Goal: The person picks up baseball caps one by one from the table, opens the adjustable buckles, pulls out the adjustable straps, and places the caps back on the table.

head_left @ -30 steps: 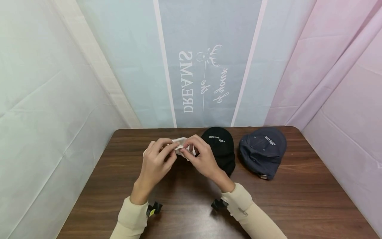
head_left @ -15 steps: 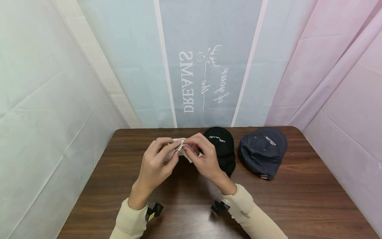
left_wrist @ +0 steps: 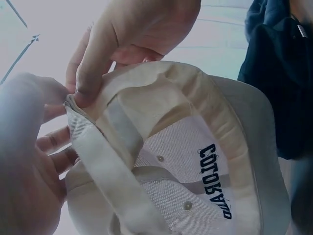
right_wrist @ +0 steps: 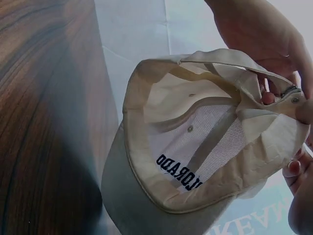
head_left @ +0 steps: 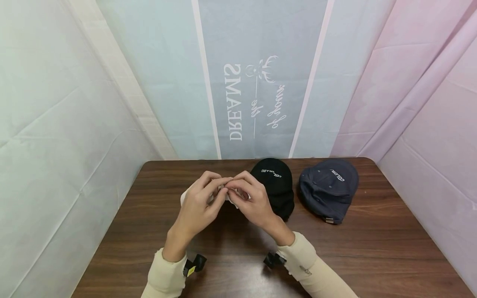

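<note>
A white baseball cap (left_wrist: 239, 127) is held up off the table, its inside and dark mirrored lettering facing the wrist cameras. In the head view the hands mostly cover the cap. My left hand (head_left: 197, 203) and right hand (head_left: 249, 198) meet at its back strap (left_wrist: 110, 166), thumbs and fingertips pinching it from both sides. A small metal buckle (right_wrist: 290, 90) shows at the strap's end in the right wrist view, close to the fingers. Exactly which finger presses on the buckle is hidden.
A black cap (head_left: 273, 184) lies just right of my right hand on the wooden table (head_left: 231, 256). Farther right lies a navy cap (head_left: 328, 188). Pale fabric walls (head_left: 175, 82) rise along the table's back and sides.
My fingertips have come closer together over the strap, covering more of the cap in the head view. Both other caps have stayed put.
</note>
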The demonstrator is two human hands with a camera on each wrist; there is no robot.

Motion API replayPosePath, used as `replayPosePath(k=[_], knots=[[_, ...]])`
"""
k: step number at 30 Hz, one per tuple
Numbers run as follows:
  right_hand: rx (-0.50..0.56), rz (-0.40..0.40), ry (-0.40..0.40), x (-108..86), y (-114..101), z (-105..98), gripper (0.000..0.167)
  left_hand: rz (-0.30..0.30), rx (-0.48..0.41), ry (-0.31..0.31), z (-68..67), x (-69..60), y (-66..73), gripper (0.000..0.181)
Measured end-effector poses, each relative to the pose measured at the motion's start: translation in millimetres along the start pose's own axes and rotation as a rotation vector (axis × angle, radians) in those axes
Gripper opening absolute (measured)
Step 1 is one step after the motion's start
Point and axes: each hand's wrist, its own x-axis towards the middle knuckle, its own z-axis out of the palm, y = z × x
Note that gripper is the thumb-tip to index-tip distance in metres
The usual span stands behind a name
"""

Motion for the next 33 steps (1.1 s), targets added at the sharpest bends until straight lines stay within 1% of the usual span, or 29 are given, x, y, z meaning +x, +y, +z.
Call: replayPosePath(k=[3, 6, 8, 13, 18, 22, 28, 33], knots=[[-0.022, 0.007, -0.006, -0.3, 1, 0, 0.006, -0.028, -0.025, -0.015, 0.4, -0.9, -0.9, 0.021], [-0.060, 0.017, -0.006, -0.5, 3, -1, 0.005, -0.050, -0.056, -0.024, 1.2, -1.1, -1.4, 0.017], [-0.091, 0.029, -0.003, -0.7, 3, -1, 0.003, -0.054, -0.069, -0.026, 2.2, -1.2, -1.9, 0.016], [-0.179, 0.050, 0.003, -1.8, 4, -2, 0.015, -0.074, -0.031, -0.013, 4.6, -1.9, -2.5, 0.014], [-0.254, 0.049, 0.002, -2.1, 4, -3, 0.012, -0.096, 0.023, -0.002, 7.3, -1.3, -3.6, 0.013], [-0.273, 0.039, 0.004, -2.1, 4, -3, 0.009, -0.090, 0.031, 0.017, 9.7, -0.5, -5.6, 0.012], [-0.286, 0.030, 0.012, -1.7, 5, -5, 0.013, -0.082, 0.015, 0.043, 12.7, 1.0, -7.1, 0.009], [-0.291, 0.004, 0.005, -1.0, 6, -6, 0.014, -0.091, -0.004, 0.045, 14.0, 2.3, -6.2, 0.010]])
